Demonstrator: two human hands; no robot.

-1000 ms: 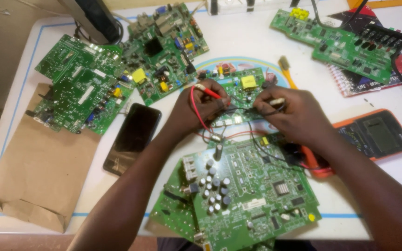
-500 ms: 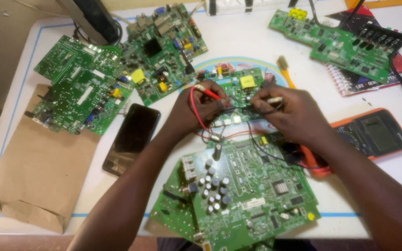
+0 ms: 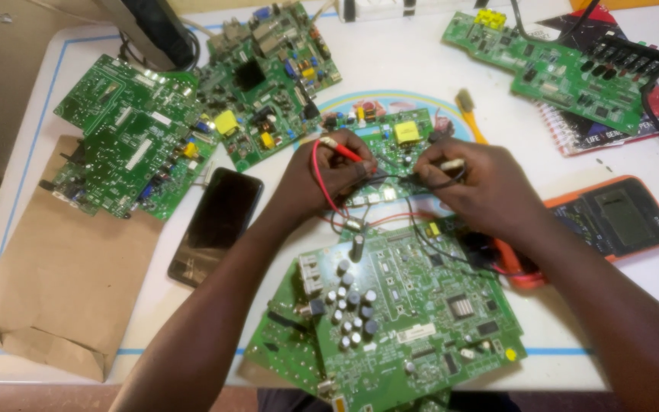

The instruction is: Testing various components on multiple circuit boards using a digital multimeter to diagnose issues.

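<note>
Left grip (image 3: pixel 322 172) pinches red probe (image 3: pixel 339 148); right grip (image 3: pixel 482 183) apparently black probe (image 3: pixel 449 164).

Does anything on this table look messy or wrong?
Nothing looks broken or spilled. The nearest circuit board sticks out over the table edge, and the brown paper bag at the left is crumpled.

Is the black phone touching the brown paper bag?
Apart. The head view shows a strip of white table between the black phone and the edge of the brown paper bag.
</note>
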